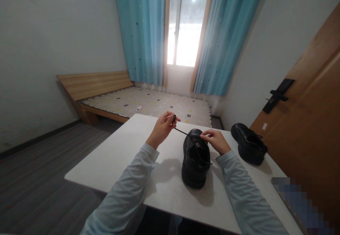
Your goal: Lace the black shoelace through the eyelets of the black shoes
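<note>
A black lace-up shoe [196,160] stands upright on the white table, its toe pointing away from me. From its front lacing a black shoelace [182,132] runs taut up to the left. My left hand [163,127] is closed on that lace, with a dark bunched part of it between thumb and fingers, raised beside the shoe. My right hand [216,140] is at the shoe's right front edge, thumb and forefinger pinched together at the lacing; what lies between them is hidden. Another loose lace end hangs over the shoe's right side near the opening.
A second black shoe [249,143] stands at the table's right edge. Beyond the white table [106,160] is a bed [159,102] with a small white remote [139,108] on it. A wooden door [305,96] is at right. A blurred-out flat object [300,203] lies at lower right.
</note>
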`<state>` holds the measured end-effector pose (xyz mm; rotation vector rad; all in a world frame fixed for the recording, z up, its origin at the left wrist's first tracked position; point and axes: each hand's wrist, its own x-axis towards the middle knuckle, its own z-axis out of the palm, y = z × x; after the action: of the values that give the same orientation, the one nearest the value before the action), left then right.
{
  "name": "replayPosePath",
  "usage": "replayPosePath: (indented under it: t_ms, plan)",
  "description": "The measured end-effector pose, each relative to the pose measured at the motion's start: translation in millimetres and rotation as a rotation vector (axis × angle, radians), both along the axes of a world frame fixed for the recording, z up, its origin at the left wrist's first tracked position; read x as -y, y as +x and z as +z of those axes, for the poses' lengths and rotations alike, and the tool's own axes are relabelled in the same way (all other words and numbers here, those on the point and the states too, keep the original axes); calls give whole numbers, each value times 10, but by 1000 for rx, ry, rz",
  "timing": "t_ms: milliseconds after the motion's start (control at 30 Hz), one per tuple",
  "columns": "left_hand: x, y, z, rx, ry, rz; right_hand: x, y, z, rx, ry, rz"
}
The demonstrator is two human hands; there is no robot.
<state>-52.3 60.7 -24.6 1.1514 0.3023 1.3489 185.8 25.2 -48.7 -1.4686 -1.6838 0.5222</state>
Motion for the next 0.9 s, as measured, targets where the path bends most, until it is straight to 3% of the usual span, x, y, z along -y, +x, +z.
replayPosePath:
  t_ms: [100,300,500,700,900]
  plan:
    - [-24,-6,-8,46,-19,31,-11,1,2,21,83,16]
    - [-100,-22,-56,14,5,161,29,53,6,8,44,37]
    - [-150,-51,-114,-325,167,357,58,83,39,61,21,58]
    - [-83,26,-150,-616,271,352,91,18,72,31,38,41]
    - [-4,66,-212,-764,343,358,176,-107,119,38,143,17]
